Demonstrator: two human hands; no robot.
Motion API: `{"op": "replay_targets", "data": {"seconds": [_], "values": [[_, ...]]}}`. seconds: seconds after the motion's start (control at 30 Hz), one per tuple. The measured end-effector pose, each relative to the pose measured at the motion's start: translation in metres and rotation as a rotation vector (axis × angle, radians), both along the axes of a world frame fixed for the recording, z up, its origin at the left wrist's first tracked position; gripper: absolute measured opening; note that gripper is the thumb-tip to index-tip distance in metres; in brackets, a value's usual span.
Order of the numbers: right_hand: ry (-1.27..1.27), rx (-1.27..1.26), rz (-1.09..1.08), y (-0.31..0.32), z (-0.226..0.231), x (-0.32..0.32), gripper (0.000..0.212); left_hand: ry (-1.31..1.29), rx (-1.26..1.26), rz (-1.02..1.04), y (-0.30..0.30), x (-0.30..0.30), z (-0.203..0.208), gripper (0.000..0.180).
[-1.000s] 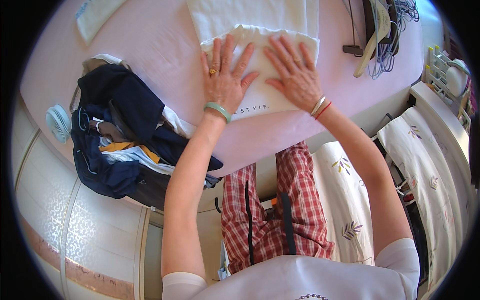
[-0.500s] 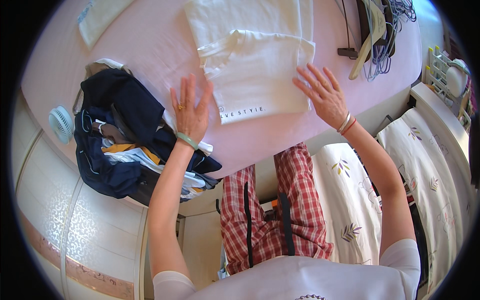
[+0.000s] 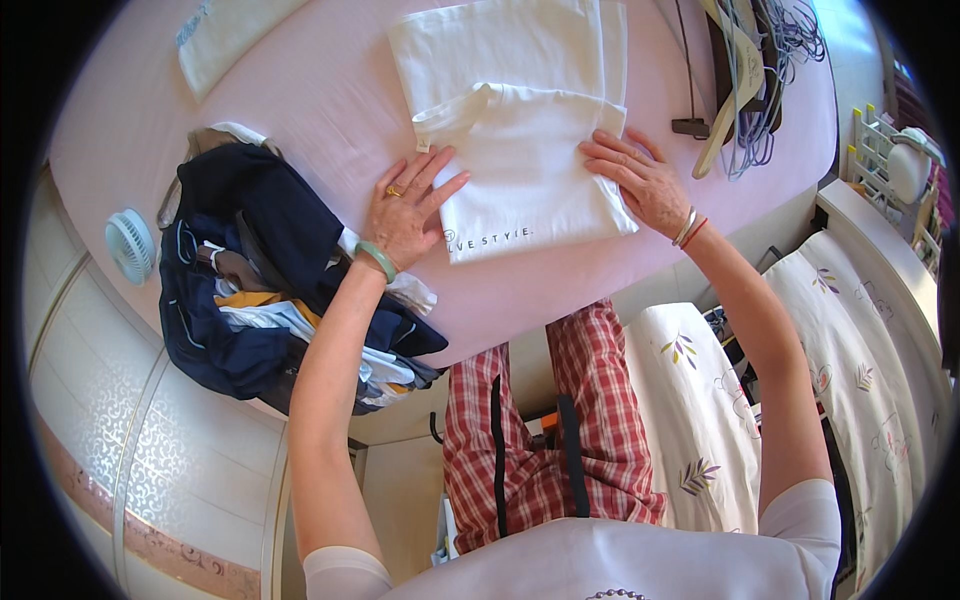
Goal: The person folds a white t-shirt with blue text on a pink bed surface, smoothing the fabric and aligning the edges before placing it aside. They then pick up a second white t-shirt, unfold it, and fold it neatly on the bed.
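A white T-shirt (image 3: pixel 530 165) lies folded on the pink bed sheet (image 3: pixel 345 120), with a line of dark lettering along its near edge. My left hand (image 3: pixel 405 210) is at the shirt's left edge, fingers spread and fingertips touching the cloth. At the opposite edge my right hand (image 3: pixel 645 188) rests its stretched fingers on the fabric. Neither hand grips anything. Beyond the lower fold, the rest of the white cloth extends to the picture's top edge.
To the left sits a heap of dark and light clothes (image 3: pixel 250 260) near a small fan (image 3: pixel 130 245). Several hangers (image 3: pixel 740 90) lie at the far right. Another folded white cloth (image 3: pixel 230 40) is at the far left. Patterned fabric (image 3: pixel 690 390) hangs below the bed's edge.
My left hand has moved right onto the shirt's left edge. My right hand has settled on its right edge. The shirt appears slightly lower in view.
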State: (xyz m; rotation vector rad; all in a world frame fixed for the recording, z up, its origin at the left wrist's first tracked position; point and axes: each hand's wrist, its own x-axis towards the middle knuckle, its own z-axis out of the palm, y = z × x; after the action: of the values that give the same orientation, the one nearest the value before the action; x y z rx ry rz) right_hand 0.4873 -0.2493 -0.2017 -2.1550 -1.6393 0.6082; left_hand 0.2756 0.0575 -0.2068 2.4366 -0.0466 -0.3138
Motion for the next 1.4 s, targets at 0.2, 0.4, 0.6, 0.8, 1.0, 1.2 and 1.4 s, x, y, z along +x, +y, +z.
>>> {"op": "replay_targets", "data": {"seconds": [0.2, 0.4, 0.6, 0.8, 1.0, 1.2, 1.4], "values": [[0.436, 0.022, -0.516, 0.011, 0.009, 0.005, 0.031, -0.064, -0.481, 0.534, -0.001, 0.018, -0.004, 0.030], [0.574, 0.061, -0.921, 0.056, 0.023, 0.010, 0.036, -0.047, -0.449, 0.936, -0.018, 0.032, -0.012, 0.028], [0.083, 0.158, -0.910, 0.091, 0.012, 0.020, 0.032, -0.222, -0.208, 1.108, -0.025, 0.061, -0.007, 0.020], [-0.162, 0.141, -0.915, 0.115, -0.015, 0.036, 0.026, -0.220, -0.165, 1.169, -0.017, 0.079, -0.018, 0.017], [-0.154, 0.047, -0.945, 0.115, -0.035, 0.035, 0.027, -0.146, -0.122, 1.184, -0.013, 0.092, -0.016, 0.018], [-0.164, -0.018, -0.918, 0.112, -0.034, 0.033, 0.021, -0.097, -0.055, 1.171, -0.007, 0.093, -0.025, 0.027], [-0.167, 0.278, -1.034, 0.120, 0.001, 0.037, 0.041, -0.129, -0.241, 1.274, 0.017, 0.116, -0.013, 0.032]]}}
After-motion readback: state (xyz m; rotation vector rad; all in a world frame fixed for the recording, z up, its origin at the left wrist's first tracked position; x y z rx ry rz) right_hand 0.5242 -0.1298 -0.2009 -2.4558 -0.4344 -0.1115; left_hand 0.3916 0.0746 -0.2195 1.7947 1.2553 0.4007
